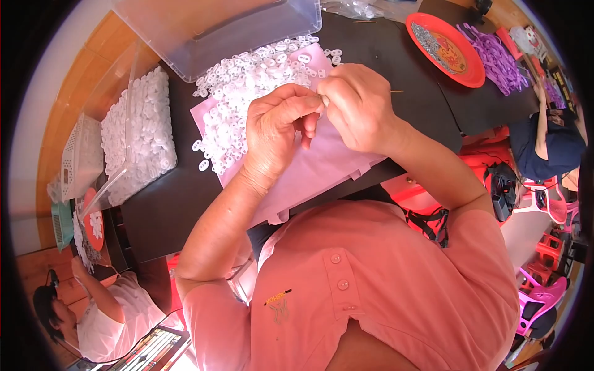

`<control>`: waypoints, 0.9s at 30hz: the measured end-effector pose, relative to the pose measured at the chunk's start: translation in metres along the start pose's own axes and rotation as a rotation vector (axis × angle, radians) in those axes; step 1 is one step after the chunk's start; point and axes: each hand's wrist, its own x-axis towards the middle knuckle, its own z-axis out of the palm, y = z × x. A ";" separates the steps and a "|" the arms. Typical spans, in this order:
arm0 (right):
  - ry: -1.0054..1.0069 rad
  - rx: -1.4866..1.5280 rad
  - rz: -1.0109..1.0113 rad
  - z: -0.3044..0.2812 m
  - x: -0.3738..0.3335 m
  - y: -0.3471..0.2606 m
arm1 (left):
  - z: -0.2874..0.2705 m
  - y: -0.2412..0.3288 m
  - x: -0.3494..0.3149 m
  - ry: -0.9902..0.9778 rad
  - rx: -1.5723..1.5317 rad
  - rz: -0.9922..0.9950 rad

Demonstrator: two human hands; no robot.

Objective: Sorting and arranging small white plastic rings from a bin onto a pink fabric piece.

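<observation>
My left hand point(275, 127) and my right hand point(360, 106) meet above a pink fabric bag point(322, 179) that lies flat on the dark table. Thumb and fingers of each are pinched together, tip to tip. Whatever they hold is too small and too covered to make out. Just beyond and left of my hands, many small white oval plastic pieces point(232, 117) with dark marks on them lie heaped on the bag and spill onto the table.
A clear plastic bin point(216, 46) stands at the back. Left is a clear box point(127, 123) packed with white pieces. At far right are a red plate point(473, 71) with small silver parts and purple straps point(495, 59). One person point(105, 309) sits at left, another point(547, 145) at right.
</observation>
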 end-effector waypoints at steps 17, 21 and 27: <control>0.048 0.016 0.016 0.003 -0.002 0.005 | -0.009 0.001 0.005 -0.084 -0.177 -0.084; 0.012 -0.085 0.095 0.002 -0.005 0.020 | -0.001 -0.008 0.005 0.161 0.542 0.274; -0.030 -0.196 0.158 0.007 -0.010 0.028 | -0.008 -0.023 0.014 0.033 1.379 0.874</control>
